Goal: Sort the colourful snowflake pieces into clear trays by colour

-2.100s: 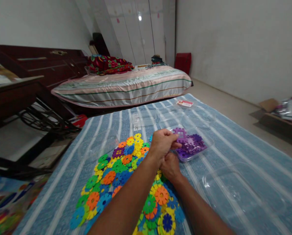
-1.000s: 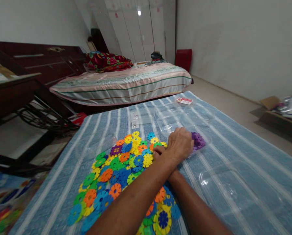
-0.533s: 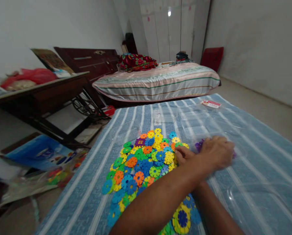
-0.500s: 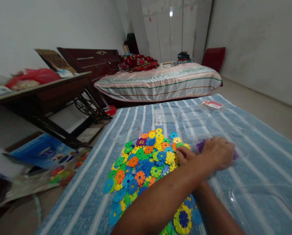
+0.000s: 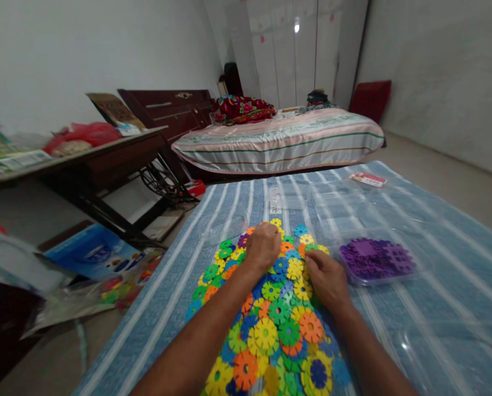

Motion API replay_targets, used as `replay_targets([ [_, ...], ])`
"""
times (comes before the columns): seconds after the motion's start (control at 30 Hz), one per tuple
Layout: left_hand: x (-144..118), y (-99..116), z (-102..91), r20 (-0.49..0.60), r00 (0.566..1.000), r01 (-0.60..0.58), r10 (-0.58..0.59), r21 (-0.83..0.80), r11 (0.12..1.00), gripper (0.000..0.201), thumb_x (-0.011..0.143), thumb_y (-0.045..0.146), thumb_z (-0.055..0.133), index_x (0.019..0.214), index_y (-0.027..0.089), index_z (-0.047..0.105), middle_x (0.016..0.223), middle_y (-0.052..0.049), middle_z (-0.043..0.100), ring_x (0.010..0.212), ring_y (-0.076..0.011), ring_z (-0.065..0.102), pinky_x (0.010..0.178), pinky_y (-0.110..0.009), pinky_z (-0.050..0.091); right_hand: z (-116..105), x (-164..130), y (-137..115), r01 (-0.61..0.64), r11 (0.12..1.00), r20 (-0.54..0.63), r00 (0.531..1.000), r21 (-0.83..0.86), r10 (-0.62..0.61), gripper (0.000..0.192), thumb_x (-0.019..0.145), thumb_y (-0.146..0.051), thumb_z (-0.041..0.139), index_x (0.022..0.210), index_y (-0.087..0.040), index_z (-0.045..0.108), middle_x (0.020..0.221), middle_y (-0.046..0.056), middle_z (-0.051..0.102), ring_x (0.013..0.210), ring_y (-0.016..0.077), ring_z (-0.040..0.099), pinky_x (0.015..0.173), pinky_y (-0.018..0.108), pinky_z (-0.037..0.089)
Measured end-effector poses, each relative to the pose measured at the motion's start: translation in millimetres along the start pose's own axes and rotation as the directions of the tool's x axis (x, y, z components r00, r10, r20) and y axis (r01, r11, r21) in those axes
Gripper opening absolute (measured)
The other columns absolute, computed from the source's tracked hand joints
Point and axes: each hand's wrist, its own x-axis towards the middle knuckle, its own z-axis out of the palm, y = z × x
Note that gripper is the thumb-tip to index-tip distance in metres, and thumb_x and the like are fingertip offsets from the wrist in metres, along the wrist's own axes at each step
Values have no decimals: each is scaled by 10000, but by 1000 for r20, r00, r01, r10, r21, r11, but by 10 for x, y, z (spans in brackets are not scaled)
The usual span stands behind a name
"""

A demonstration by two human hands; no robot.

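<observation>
Far left, a dark wooden bench [image 5: 105, 157] holds a red bag [image 5: 89, 132] and some papers. Below it, on the floor, lies a blue box [image 5: 91, 254].

Next comes the blue striped mat [image 5: 196, 220]. On it sits a big pile of flower discs [image 5: 271, 308] — flat plastic wheels in yellow, green, orange and blue, heaped one on another.

The left hand [image 5: 263, 246] rests on the far end of the pile, near a purple disc [image 5: 242, 240]. Its fingers curl down onto the discs. The fingertips are hidden under the hand, so I cannot tell if the grip pinches a disc or only presses on top.

The right hand [image 5: 326, 278] lies on the right edge of the pile, fingers bent and lying on the discs. Its grip is hidden too, so I cannot tell if it holds one.

Just right of that hand stands a clear tray [image 5: 349, 275] full of purple pieces [image 5: 376, 258]. A bigger clear tray [image 5: 436, 352] lies near the bottom right corner.

Behind the mat is a bed [image 5: 279, 140] with a striped cover.

The discs look light, thin and stiff, I think. They are smooth, so they could slide off each other. The best spot to pinch one seems to be its notched rim — thumb under, finger on top.
</observation>
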Motion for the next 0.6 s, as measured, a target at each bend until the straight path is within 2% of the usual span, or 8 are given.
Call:
replay_targets([
  [0.07,-51,-370,-29,59,969,230,-239,127,965,285,900,241,412,929,128,672,985,-132,682,961,-241,638,821,-321,492,-20,-13,-38,-26,1000,3,1000,9,26,296,830,-404,464,857,-221,696,795,15,696,759,202,648,682,286,446],
  [0.1,-79,-503,-36,99,945,291,-311,179,940,308,896,268,414,950,120,678,1008,-150,682,973,-262,642,802,-333,499,-23,-12,-47,-30,999,3,1000,12,30,299,826,-405,462,853,-220,695,791,13,694,761,198,646,682,281,440],
  [0.17,-131,-660,-27,143,915,338,-378,241,910,371,901,349,407,980,119,686,1041,-168,682,1010,-298,638,794,-357,506,-19,-5,-52,-32,999,9,999,21,32,299,823,-406,462,853,-219,694,797,13,693,770,195,642,690,278,436],
  [0.27,-161,-705,30,165,919,311,-358,253,916,414,899,417,404,1019,139,686,1056,-161,692,1047,-318,630,818,-380,504,-13,4,-46,-28,999,12,1000,29,27,302,824,-402,463,875,-219,697,830,17,698,794,198,639,719,287,438],
  [0.33,-141,-699,74,154,924,314,-350,217,924,385,884,407,437,1058,157,674,1064,-144,700,1041,-306,637,818,-367,500,-12,8,-47,-14,1000,4,1000,26,14,299,826,-393,461,872,-215,697,834,19,698,793,197,635,727,290,438],
  [0.47,-57,-778,138,99,897,428,-432,58,902,400,785,393,595,1119,181,651,1108,-119,701,996,-266,656,760,-296,488,-8,23,-53,23,999,-7,1000,30,-22,292,833,-370,449,849,-205,690,807,21,686,772,187,623,711,277,441],
  [0.6,-33,-910,153,56,849,524,-526,-213,824,425,696,373,677,1059,151,674,930,-96,732,862,-244,668,657,-264,472,-3,46,-59,39,999,-4,999,23,-39,280,843,-343,437,840,-209,684,798,12,679,772,183,619,718,275,445],
])
